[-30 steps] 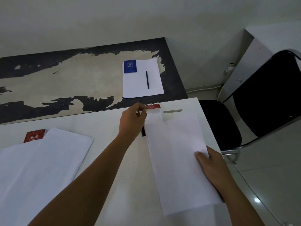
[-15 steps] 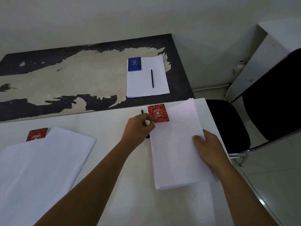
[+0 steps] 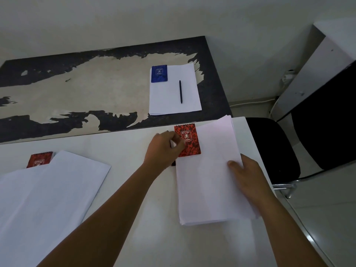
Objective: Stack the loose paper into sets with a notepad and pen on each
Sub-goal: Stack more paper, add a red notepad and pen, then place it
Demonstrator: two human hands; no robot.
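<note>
White paper stack (image 3: 210,182) lies on the near white worktop (image 3: 134,189), right side, long axis running away from the viewer. Red notepad (image 3: 187,140) sits flat on the stack's far-left corner, spiral edge away. Left hand (image 3: 163,149) is at the notepad's left edge; grip: fingers curled, fingertips pinching that edge. A dark object, possibly a pen, shows just beneath this hand at the stack's left edge; too hidden to confirm. Right hand (image 3: 244,174) rests on the stack's right side, fingers straight and flat on the top sheet, grip open, pressing the paper down. Far dark worktop (image 3: 77,93), surface badly peeled, carries a finished set: second paper stack (image 3: 173,99) with blue notepad (image 3: 159,73) on its far-left corner and black pen (image 3: 180,91) lying lengthwise beside it. Near left: loose sheets (image 3: 48,199), fanned, partly covering another red notepad (image 3: 39,159). Black chair (image 3: 273,147) stands right of the near worktop.
</note>
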